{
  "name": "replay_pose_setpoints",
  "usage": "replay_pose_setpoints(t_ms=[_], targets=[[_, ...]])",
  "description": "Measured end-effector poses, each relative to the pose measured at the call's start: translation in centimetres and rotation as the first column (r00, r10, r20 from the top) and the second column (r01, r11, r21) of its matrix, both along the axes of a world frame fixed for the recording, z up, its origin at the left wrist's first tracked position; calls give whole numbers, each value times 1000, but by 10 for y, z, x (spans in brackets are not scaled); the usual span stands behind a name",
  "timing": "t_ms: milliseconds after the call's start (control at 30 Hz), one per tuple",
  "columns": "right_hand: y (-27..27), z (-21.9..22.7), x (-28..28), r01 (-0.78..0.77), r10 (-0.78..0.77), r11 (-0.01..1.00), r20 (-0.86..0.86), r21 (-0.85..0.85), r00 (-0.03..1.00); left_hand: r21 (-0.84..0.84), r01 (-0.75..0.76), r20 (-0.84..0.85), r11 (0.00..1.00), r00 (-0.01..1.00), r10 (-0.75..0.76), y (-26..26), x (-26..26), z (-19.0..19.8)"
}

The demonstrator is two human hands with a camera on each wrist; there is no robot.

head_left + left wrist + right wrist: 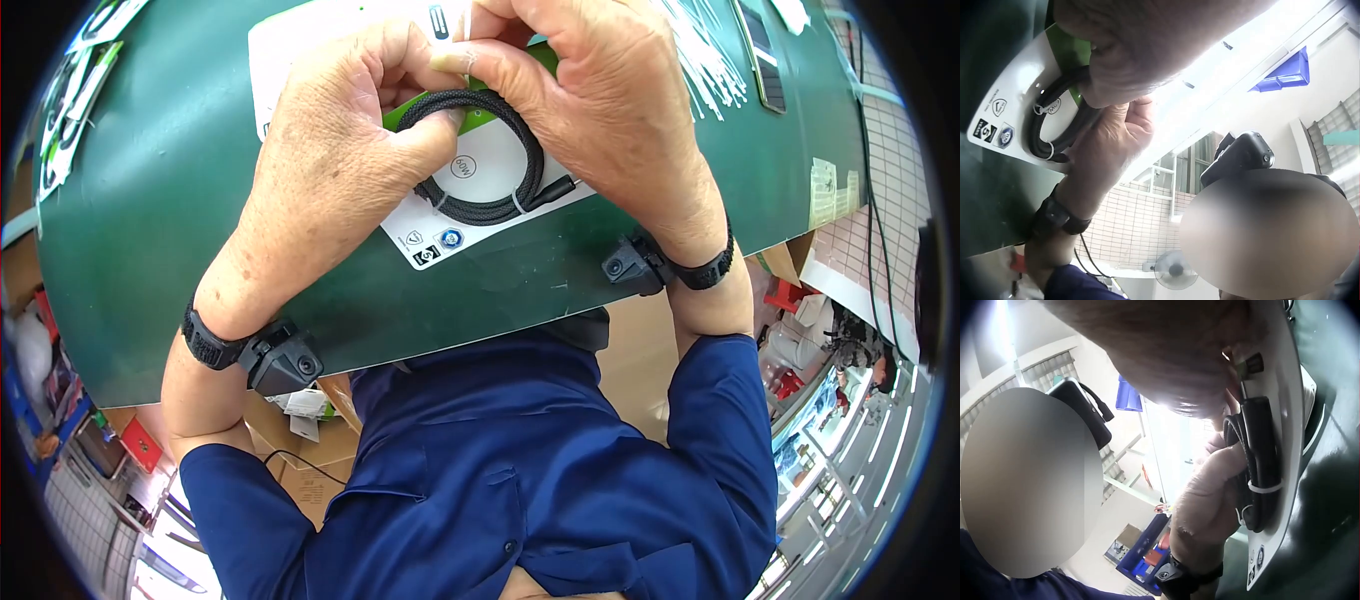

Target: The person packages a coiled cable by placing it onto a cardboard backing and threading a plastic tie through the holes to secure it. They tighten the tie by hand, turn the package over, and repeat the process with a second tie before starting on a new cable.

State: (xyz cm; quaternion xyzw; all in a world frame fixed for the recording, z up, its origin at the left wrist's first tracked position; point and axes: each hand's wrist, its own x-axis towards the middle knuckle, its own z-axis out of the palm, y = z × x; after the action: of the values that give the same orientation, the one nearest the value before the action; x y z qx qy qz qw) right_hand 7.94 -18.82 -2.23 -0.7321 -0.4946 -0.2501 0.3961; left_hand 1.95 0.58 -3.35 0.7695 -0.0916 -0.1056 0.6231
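A coiled black braided cable [530, 150] lies against a white-and-green packaging card [465, 165]; pale ties circle its lower part. Its black plug end [553, 190] points right. My left hand [330, 150] grips the coil, with the thumb [440, 140] passing over it into the ring. In the right wrist view, the black plug housing [1260, 428] stands close against the card [1291, 444]. My right hand [620, 110] is bent over the card's top, its thumb tip meeting the left fingers there. I cannot tell what its fingertips hold; the hands hide it.
Beneath the hands is a green table [200, 220], with another white card [275, 60] behind. A bundle of white cable ties [705, 60] and a phone [765, 60] lie at the far right. Packaged cables [75, 120] rest by the left edge. A cardboard box [310, 485] stands below the table.
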Motion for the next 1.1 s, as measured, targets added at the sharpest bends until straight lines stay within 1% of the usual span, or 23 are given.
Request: replay_pose_setpoints(t_ms=[33, 100, 167, 267, 367, 533, 633, 733, 867, 933, 967, 1033, 1100], targets=[[0, -6, 2, 23, -23, 1000, 49, -1, 999, -29, 1, -19, 1000, 1000, -2, 0, 0, -1], [1, -15, 6, 67, -66, 998, 146, 0, 987, -11, 12, -16, 1000, 1000, -13, 1, 0, -3], [2, -15, 6, 74, -72, 997, 159, -7, 985, 30, 36, -7, 999, 999, -36, 1, 0, -4], [2, -17, 6, 95, -90, 995, 186, -17, 978, 16, 48, -5, 999, 999, -48, 0, -1, -6], [2, -17, 8, 105, -91, 994, 289, -36, 953, 5, 51, -9, 999, 999, -51, -2, -1, -6], [4, -19, 9, 95, -83, 995, 294, -26, 952, 0, 43, -15, 999, 999, -43, -2, -3, -4], [3, -21, 14, 118, -88, 992, 434, -42, 897, -7, 39, -6, 999, 999, -39, -3, -3, -5], [3, -21, 13, 118, -93, 992, 417, -35, 904, -23, 37, -2, 999, 999, -37, -4, -3, -6], [2, -19, 8, 129, -101, 990, 367, -52, 924, 21, 48, -4, 999, 999, -48, -6, -4, -6], [2, -16, 4, 135, -105, 989, 349, -61, 931, -42, 9, 46, 999, 999, -7, -9, -5, -10], [3, -14, 3, 99, -81, 994, 286, -50, 955, -75, -10, 69, 997, 997, 15, -10, -5, -11], [4, -10, 1, 28, -24, 999, 160, -21, 987, -70, -14, 74, 997, 997, 20, -10, -5, -13], [2, -6, -1, 20, -16, 999, 130, -28, 991, -63, -21, 82, 998, 996, 26, -10, -4, -13]])
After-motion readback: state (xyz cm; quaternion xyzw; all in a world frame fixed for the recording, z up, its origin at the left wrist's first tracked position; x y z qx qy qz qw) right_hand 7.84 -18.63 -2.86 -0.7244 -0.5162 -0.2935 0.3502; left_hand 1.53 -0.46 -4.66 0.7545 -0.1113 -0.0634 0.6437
